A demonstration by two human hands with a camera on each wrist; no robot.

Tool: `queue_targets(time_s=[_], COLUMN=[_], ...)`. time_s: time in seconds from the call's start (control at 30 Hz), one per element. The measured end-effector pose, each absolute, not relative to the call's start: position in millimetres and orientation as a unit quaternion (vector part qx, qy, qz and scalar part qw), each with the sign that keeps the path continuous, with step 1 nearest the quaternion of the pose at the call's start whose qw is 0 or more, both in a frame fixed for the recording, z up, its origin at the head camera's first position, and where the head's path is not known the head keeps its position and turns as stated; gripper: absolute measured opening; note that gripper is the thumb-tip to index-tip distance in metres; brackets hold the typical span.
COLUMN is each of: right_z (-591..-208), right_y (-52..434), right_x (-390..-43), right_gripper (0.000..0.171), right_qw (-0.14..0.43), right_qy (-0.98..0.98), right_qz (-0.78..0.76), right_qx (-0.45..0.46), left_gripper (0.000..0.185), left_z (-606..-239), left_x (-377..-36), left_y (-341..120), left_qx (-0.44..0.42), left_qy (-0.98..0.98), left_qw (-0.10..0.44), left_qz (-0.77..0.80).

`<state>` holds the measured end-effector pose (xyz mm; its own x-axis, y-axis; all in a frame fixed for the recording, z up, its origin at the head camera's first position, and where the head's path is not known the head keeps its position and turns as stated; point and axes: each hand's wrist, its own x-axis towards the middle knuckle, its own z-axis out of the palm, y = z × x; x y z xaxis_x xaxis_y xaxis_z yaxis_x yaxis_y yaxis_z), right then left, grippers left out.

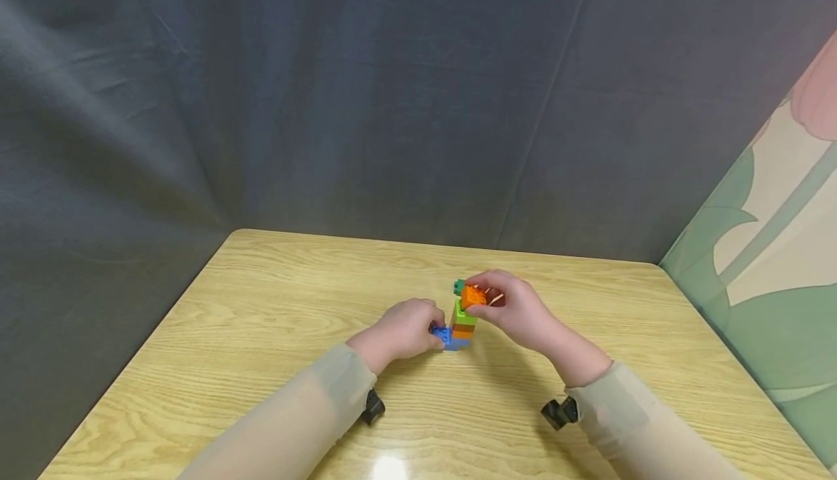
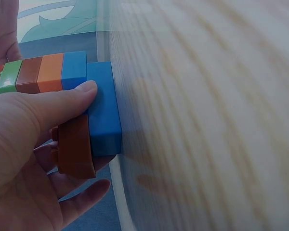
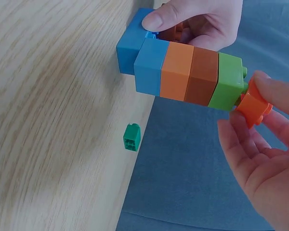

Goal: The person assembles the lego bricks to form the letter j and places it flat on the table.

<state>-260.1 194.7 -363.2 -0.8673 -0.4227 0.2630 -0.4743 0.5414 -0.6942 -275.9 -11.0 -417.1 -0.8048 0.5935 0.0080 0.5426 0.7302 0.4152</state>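
A small brick tower [image 1: 463, 324] stands on the wooden table [image 1: 275, 298]: a blue base brick [image 2: 103, 108], then blue, orange, brown and a light green brick [image 3: 226, 79] on top. My left hand [image 1: 431, 329] pinches the blue base, thumb [image 2: 62, 103] on it, with a brown brick [image 2: 76, 149] against its fingers. My right hand [image 1: 485, 298] pinches a small orange brick [image 3: 253, 106], which is tilted against the top of the green brick. A small dark green brick [image 3: 132, 137] lies loose on the table just behind the tower.
A dark grey cloth [image 1: 392, 102] hangs behind the table and at the left. A patterned green and cream panel [image 1: 771, 247] stands at the right. The table's far edge [image 1: 445, 246] runs close behind the bricks.
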Motion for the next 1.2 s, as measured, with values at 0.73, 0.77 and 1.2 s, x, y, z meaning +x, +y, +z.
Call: queue_targets(time_s=[0.73, 0.77, 1.2], right_z=[-362.1, -362.2, -361.9], right_y=[189.6, 189.5, 188.7], right_x=[-257.4, -257.5, -256.6], right_gripper=[0.037, 0.037, 0.038], right_qw=[0.024, 0.024, 0.02], right_qy=[-0.881, -0.882, -0.882], right_qz=[0.388, 0.387, 0.387], right_qx=[0.268, 0.267, 0.267], left_gripper=[0.021, 0.021, 0.022], left_z=[-417.5, -417.2, -419.4], left_x=[-275.6, -275.7, -276.3], left_y=[-10.8, -10.7, -11.3], left_qx=[0.303, 0.303, 0.303], left_qy=[0.93, 0.93, 0.929], left_qw=[0.057, 0.058, 0.056], left_qz=[0.199, 0.2, 0.206])
